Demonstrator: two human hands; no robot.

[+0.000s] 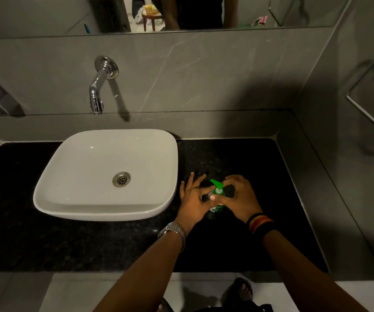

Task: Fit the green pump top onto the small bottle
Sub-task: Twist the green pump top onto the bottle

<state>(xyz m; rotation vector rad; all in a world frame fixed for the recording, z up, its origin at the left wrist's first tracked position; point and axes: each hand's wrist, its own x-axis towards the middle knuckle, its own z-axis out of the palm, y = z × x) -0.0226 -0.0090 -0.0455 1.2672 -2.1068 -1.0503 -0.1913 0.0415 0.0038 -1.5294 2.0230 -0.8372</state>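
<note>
A small bottle [217, 208] with a green and white label stands on the black counter [91, 244], right of the sink. The green pump top [217, 185] sits at its neck, nozzle pointing up and left. My right hand [237, 197] wraps the pump collar and the bottle's right side from above. My left hand [192, 197] touches the bottle's left side near the neck with thumb and forefinger, its other fingers spread. Most of the bottle is hidden between my hands.
A white basin [73, 194] with a metal drain [121, 179] sits left of my hands. A chrome wall tap [98, 86] hangs above it. Grey walls close the counter at the back and right. A mirror [46, 14] runs along the top.
</note>
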